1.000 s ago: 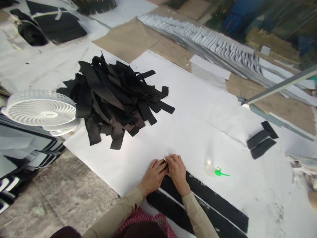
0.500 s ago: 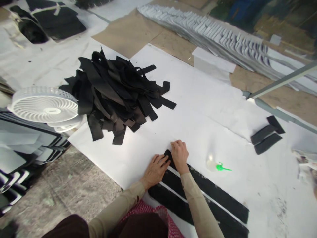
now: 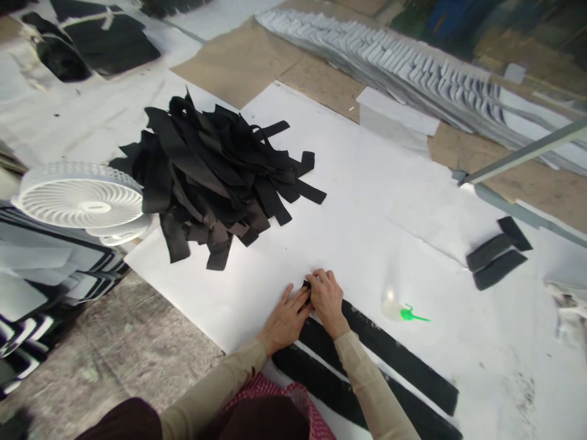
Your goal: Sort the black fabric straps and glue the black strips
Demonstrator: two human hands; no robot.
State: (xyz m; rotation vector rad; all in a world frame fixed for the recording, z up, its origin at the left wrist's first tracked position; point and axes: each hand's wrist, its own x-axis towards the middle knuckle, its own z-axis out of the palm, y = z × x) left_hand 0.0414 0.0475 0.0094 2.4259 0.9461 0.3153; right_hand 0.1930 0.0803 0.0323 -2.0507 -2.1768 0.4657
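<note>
Three long black fabric strips lie side by side on the white table surface: the far strip [image 3: 403, 351], the middle strip [image 3: 318, 337] and the near strip [image 3: 316, 382]. At the upper-left end of the far strip, my right hand [image 3: 326, 299] pinches the material with bent fingers. My left hand [image 3: 285, 319] rests with fingers stretched out and apart, its fingertips touching the same end. Most of that end is hidden beneath my hands. To the right stands a small clear bottle [image 3: 391, 305] with a green nozzle cap [image 3: 408, 314].
A big heap of black strips [image 3: 220, 165] lies beyond my hands, with a white fan [image 3: 82, 198] at its left. Short black pieces [image 3: 498, 260] lie at right near a metal bar [image 3: 527, 153]. A row of layered white pieces [image 3: 376, 52] runs along the back.
My right hand has moved slightly left and down, closer against my left hand. Less of the strip's black end shows between them. The left hand stays nearly in place.
</note>
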